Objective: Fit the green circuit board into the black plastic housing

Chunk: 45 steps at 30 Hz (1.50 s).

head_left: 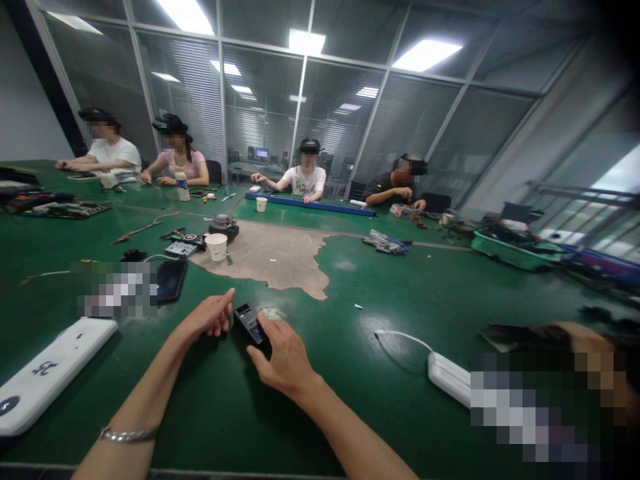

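A small black box-like device (pixel 249 323) with slots and a bluish patch on its top face is in front of me at the table's near middle. My right hand (pixel 287 353) has its lower right end between the fingers and the thumb; the fingertips beneath are hidden. Whether the device rests on the table or is slightly raised, I cannot tell. Just left of it, apart from the device, is my left hand (pixel 213 317), empty, its thumb stretched out and its fingers loosely bent. A silver bracelet (pixel 129 436) circles the left wrist.
On the green table (pixel 400 293) lie a brown sheet (pixel 285 257), a paper cup (pixel 217 247), a phone (pixel 171 280), a white power bank (pixel 55 373) and a white cable (pixel 405 335). Gloves (pixel 385 242) and a green basket (pixel 520 253) lie farther right. Several people sit around.
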Motion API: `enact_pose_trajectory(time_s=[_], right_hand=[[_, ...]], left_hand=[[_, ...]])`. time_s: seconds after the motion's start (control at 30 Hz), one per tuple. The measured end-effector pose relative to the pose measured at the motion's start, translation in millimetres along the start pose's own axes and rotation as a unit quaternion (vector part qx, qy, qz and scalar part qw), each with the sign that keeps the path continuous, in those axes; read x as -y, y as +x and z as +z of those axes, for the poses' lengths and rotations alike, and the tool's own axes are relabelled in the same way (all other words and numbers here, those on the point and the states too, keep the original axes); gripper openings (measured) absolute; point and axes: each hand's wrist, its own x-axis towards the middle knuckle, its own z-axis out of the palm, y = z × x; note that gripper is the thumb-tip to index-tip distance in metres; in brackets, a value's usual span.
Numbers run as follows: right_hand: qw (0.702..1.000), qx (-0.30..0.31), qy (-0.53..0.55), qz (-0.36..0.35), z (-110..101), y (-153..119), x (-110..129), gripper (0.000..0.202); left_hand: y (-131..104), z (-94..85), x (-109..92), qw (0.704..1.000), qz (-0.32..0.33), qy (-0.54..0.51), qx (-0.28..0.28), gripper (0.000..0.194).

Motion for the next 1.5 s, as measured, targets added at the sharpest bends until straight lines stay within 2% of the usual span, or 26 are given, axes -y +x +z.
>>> enact_pose_trajectory(time_s=[0.13, 0.3, 0.43, 0.57, 0.7, 0.83, 1.07, 1.33, 1.5], right_hand=[[1.0, -0.009, 0.016, -0.006, 4.2, -0.9, -3.4, 0.057], [0.996, -0.067, 0.052, -0.001, -0.9, 2.6, -0.8, 0.053], [0.987, -0.127, 0.093, 0.027, -10.0, 9.8, -2.2, 0.052], [0.977, -0.165, 0.102, 0.086, -13.5, 15.1, -18.7, 0.052], [0.976, -0.16, 0.073, 0.125, -9.9, 14.6, -39.4, 0.05], [0.981, -0.135, 0.045, 0.13, -4.8, 12.5, -48.4, 0.05], [0.989, -0.094, 0.014, 0.113, 4.0, 7.6, -48.9, 0.054], [0.985, -0.136, -0.008, 0.102, -1.1, 11.0, -41.7, 0.055], [0.989, -0.109, -0.005, 0.102, 2.7, 7.9, -46.4, 0.054]], left_hand=[[-2.6, 1.6, -3.4, 1.0, -0.007, -0.006, -0.004, 0.07], [-5.0, 1.5, -7.3, 1.0, -0.017, -0.006, 0.001, 0.079], [-5.3, 0.6, -8.1, 1.0, -0.019, -0.003, 0.009, 0.082], [-4.5, 0.4, -7.0, 1.0, -0.018, -0.002, 0.011, 0.08], [-3.1, 0.0, -4.9, 1.0, -0.017, -0.003, 0.008, 0.079], [-1.9, -0.5, -3.2, 1.0, -0.021, -0.006, 0.01, 0.079], [-1.2, -0.9, -0.5, 1.0, -0.009, -0.01, 0.01, 0.078], [0.8, 0.7, -0.2, 1.0, -0.006, -0.011, -0.012, 0.079], [3.2, 1.6, -1.9, 1.0, -0.017, 0.011, -0.014, 0.078]])
